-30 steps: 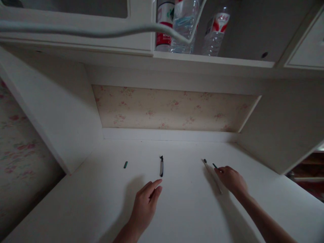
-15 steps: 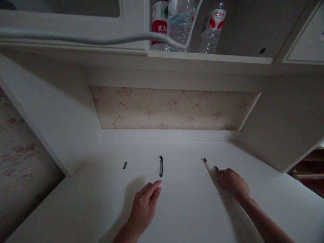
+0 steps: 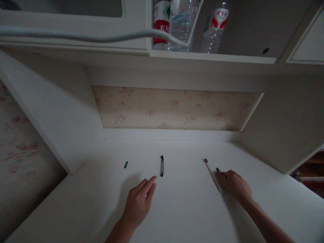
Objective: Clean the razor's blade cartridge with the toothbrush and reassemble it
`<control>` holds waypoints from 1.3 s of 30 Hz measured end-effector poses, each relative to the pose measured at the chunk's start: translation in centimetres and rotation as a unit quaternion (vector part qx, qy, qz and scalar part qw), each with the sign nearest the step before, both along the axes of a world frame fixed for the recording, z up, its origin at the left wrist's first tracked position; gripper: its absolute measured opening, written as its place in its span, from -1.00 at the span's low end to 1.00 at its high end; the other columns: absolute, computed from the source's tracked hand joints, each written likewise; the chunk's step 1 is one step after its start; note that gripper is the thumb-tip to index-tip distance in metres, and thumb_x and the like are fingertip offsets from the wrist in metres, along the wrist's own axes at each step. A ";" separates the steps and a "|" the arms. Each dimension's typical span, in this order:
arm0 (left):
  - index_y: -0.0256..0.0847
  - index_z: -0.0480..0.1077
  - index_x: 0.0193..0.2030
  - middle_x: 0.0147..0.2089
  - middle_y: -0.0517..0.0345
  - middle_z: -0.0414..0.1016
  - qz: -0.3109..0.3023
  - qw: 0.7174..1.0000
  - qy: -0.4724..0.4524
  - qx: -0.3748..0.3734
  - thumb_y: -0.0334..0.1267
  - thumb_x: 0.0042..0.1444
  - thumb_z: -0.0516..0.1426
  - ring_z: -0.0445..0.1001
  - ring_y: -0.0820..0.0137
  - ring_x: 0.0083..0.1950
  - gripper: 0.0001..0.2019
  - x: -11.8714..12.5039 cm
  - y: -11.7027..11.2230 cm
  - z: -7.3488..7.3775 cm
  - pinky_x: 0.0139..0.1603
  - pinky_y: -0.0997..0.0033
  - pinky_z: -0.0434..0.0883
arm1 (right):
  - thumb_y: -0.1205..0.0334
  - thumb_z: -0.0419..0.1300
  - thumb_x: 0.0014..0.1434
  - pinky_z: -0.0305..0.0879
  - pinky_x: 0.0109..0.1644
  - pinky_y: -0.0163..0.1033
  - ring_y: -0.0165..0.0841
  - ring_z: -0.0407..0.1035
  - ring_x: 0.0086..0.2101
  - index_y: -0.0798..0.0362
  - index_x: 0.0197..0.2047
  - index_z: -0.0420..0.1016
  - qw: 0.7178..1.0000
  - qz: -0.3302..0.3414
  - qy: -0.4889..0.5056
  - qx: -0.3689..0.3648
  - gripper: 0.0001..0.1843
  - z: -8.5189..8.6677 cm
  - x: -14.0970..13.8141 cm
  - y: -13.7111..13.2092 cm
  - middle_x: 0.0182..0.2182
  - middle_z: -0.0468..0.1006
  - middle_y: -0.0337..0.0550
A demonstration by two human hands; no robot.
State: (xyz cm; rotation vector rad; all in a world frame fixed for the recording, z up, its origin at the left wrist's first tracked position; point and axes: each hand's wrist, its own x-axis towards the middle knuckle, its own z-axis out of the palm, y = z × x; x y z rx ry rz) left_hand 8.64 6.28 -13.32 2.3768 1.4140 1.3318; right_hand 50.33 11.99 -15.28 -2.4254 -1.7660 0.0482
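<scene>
My left hand [image 3: 138, 202] lies flat on the white desk [image 3: 182, 209], fingers stretched out and together, its tips just short of a small black pen-like piece [image 3: 161, 166]. My right hand [image 3: 234, 184] rests on the desk with curled fingers closed on a thin dark-tipped stick [image 3: 217, 169], only the tip showing. Just left of that hand a long pale rod [image 3: 212, 174] lies on the desk, touching or nearly touching the knuckles. A small green cap-like piece [image 3: 126, 164] lies alone further left.
White side panels [image 3: 63, 111] wall the desk on both sides, with a floral back panel [image 3: 172, 108] behind. A shelf above holds plastic water bottles [image 3: 181, 25]. A grey cable [image 3: 76, 33] hangs across the top of the view.
My left hand has drawn back a little toward me and to the left, away from the black piece. My right hand has slid slightly nearer, covering more of the dark-tipped stick.
</scene>
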 end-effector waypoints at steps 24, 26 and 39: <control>-0.28 0.42 0.03 0.06 -0.10 0.35 0.001 0.940 0.252 -0.231 -0.36 0.07 0.12 0.31 0.16 0.10 -0.65 -16.0 13.6 -1.5 0.15 0.23 0.20 | -0.06 -0.01 0.35 0.18 -0.38 -0.28 -0.30 0.34 -0.50 0.03 -0.53 0.42 0.874 0.271 0.342 0.215 -0.49 1.7 -15.1 -5.3 -0.55 0.40 -0.19; -0.30 0.42 0.02 0.04 -0.12 0.36 -0.013 0.939 0.246 -0.239 -0.36 0.06 0.13 0.32 0.16 0.08 -0.65 -16.2 14.2 -1.7 0.14 0.22 0.21 | -0.06 -0.01 0.35 0.16 -0.39 -0.28 -0.31 0.33 -0.50 0.03 -0.54 0.41 0.872 0.269 0.350 0.211 -0.48 1.6 -15.8 -4.8 -0.56 0.39 -0.19; -0.27 0.42 -0.08 -0.12 -0.03 0.36 -0.044 0.960 0.070 -0.267 -0.06 0.16 0.07 0.37 0.23 -0.12 -0.66 -13.7 13.1 -0.8 -0.05 0.27 0.28 | 0.13 -0.02 0.32 0.27 -0.20 -0.27 -0.23 0.46 -0.23 0.06 -0.07 0.48 0.952 0.202 0.225 0.046 -0.70 0.7 -21.0 1.5 -0.16 0.55 -0.06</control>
